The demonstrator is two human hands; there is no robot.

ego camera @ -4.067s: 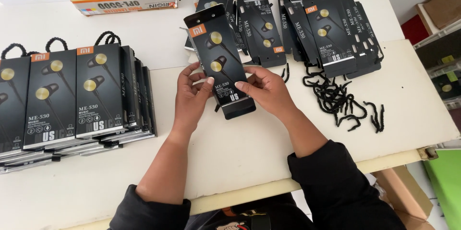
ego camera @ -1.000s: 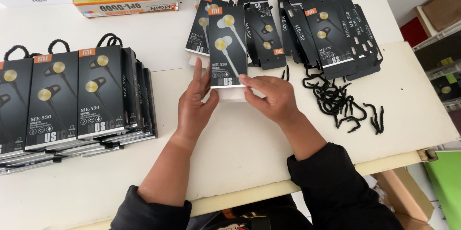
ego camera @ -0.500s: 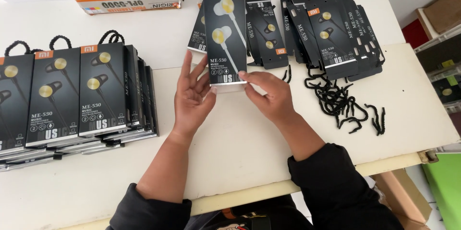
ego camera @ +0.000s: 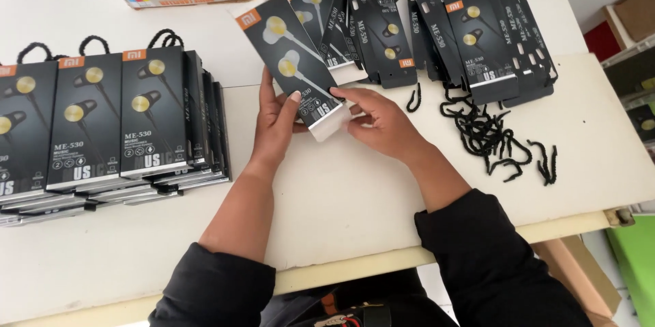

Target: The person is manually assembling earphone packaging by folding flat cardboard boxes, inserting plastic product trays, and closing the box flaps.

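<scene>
Where both hands (ego camera: 327,119) pinch: the tilted earphone box's (ego camera: 292,61) lower end.

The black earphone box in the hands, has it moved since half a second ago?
Yes. The earphone box has tipped, its top now leaning left, away from the flat sleeves and toward the stacked boxes.

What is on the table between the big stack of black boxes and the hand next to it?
Nothing: in the head view, only bare white table lies between the stacked black boxes and the left hand, which holds the earphone package.
</scene>
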